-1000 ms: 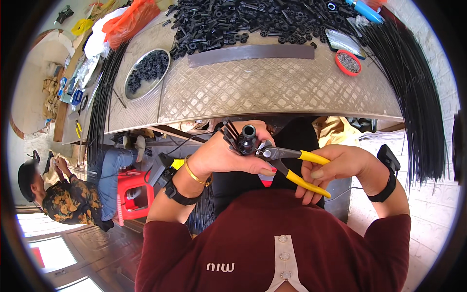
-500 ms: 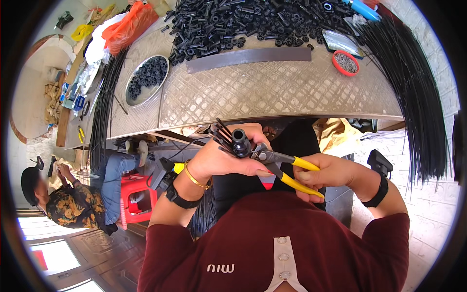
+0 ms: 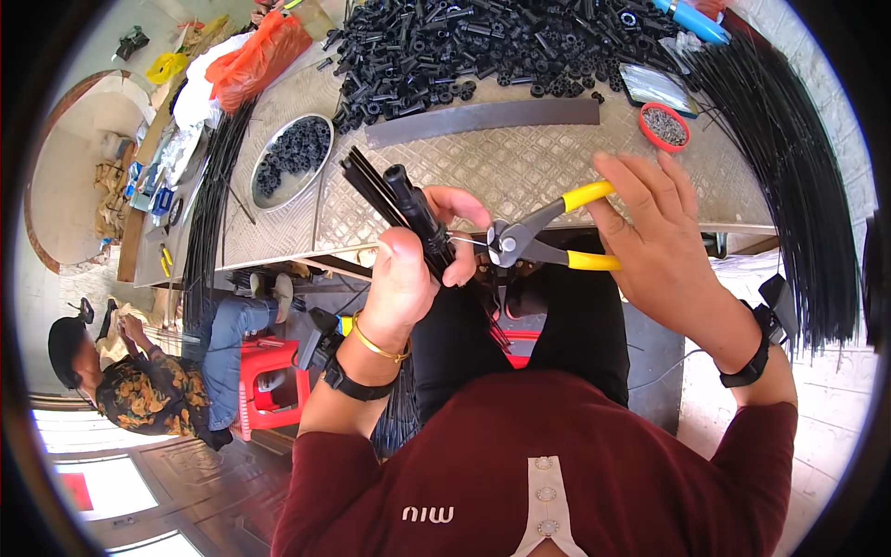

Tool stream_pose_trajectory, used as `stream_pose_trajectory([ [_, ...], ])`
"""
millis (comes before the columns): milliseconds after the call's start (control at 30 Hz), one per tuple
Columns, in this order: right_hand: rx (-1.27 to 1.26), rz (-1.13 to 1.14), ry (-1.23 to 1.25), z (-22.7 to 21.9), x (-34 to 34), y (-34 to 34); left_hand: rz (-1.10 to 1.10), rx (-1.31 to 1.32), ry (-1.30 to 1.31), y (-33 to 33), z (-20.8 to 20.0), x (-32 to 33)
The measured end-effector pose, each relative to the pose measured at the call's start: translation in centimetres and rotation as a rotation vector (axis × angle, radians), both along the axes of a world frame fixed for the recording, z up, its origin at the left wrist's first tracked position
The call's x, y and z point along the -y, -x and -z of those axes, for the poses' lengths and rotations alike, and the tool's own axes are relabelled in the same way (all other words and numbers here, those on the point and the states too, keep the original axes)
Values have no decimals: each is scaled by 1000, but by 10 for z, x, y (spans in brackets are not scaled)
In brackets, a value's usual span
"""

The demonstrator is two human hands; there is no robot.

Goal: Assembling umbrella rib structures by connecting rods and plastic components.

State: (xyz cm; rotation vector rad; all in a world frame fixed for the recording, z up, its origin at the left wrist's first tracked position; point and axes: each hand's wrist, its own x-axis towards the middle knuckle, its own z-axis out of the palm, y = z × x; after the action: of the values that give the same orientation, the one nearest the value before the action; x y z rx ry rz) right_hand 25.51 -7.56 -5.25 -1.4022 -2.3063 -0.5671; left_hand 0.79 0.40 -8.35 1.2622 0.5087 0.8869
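Upright in my left hand (image 3: pixel 408 269) is a bundle of thin black rods (image 3: pixel 367 190) gathered around a black plastic tube (image 3: pixel 408 195). My fingers wrap its lower part and hide where the rods join. A thin wire (image 3: pixel 469 241) runs from the bundle to the jaws of end-cutting pliers (image 3: pixel 509 243). Their yellow handles are spread apart in my right hand (image 3: pixel 659 232), whose fingers are partly stretched along the upper handle. Both hands are over my lap, at the table's near edge.
On the patterned table (image 3: pixel 483 176) lie a heap of black plastic parts (image 3: pixel 483 46), a flat grey strip (image 3: pixel 483 121), a bowl of black parts (image 3: pixel 292 158) and a red dish of small metal pieces (image 3: pixel 665 127). Long black rods (image 3: pixel 789 167) hang over the right side. Another person (image 3: pixel 148 381) sits left.
The bundle and pliers have moved up toward the table. The pliers' handles have spread wider and my right hand's fingers have loosened. The wire between bundle and jaws now shows.
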Motion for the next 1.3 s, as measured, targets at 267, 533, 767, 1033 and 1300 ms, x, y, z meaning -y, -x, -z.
stream_pose_trajectory([
  [267,80,-35,-41,-7,-13,11,-119,-35,94,-5,8,2],
  [533,126,-62,-66,-11,-18,15,-83,14,99,0,9,2],
  [767,109,-113,30,-14,-14,12,-63,40,99,3,11,0],
  [1033,-432,-237,702,14,4,14,-251,28,22,-1,16,0],
  [1300,-1107,-620,1281,62,13,40,38,98,-89,25,20,7],
])
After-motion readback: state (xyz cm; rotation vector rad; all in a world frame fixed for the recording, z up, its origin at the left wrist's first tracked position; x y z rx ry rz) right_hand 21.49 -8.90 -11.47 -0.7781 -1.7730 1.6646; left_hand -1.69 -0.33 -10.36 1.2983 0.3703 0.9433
